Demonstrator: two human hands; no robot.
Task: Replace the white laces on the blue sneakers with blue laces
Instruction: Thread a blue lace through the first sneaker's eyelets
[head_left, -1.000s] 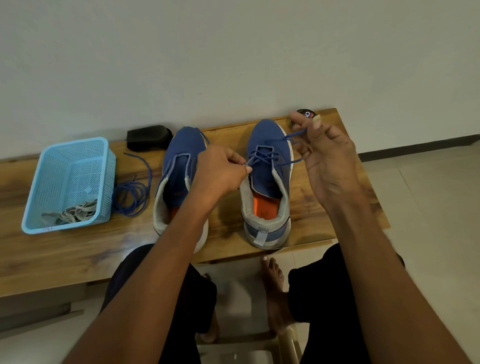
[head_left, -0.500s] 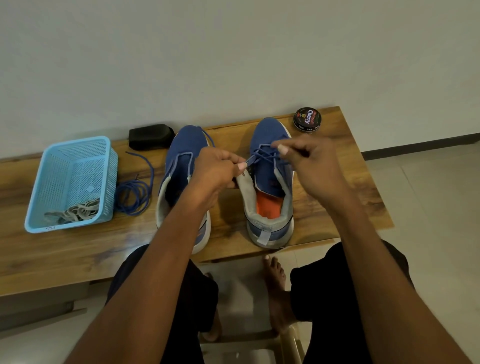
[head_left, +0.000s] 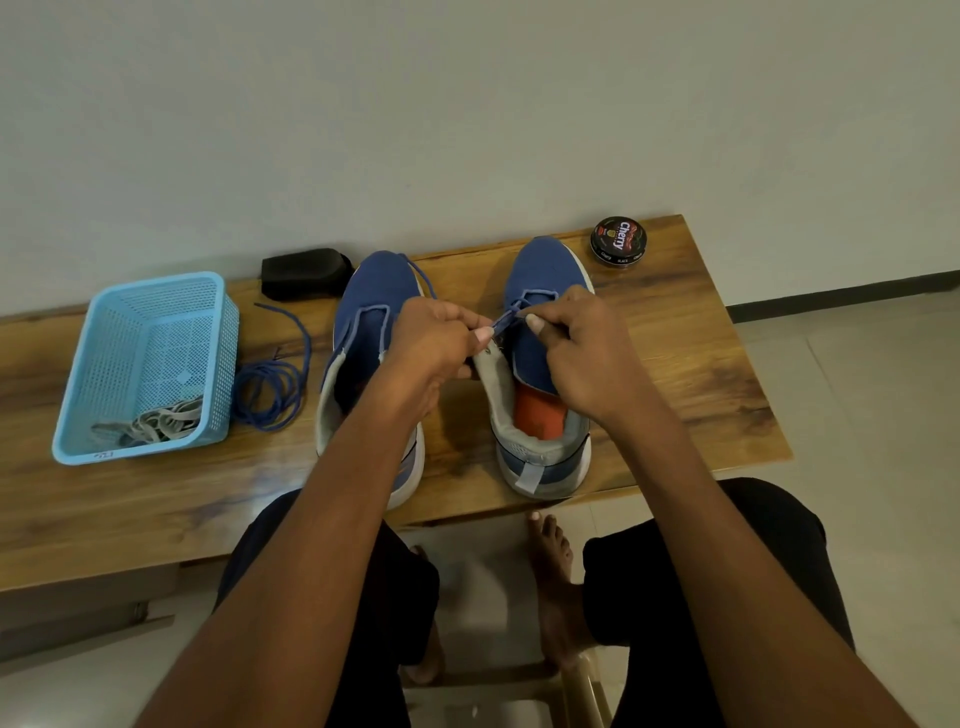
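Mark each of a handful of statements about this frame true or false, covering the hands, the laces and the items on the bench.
1. Both hands pinch the blue lace on the right sneaker. True: left hand and right hand meet over it.
2. The blue basket holds a coil of blue lace. False: pale, greyish-white laces lie in it; the spare blue lace lies on the bench beside it.
3. The polish tin stands between the two sneakers. False: it sits near the bench's far right corner.
4. The left sneaker shows no crossed lacing. True.
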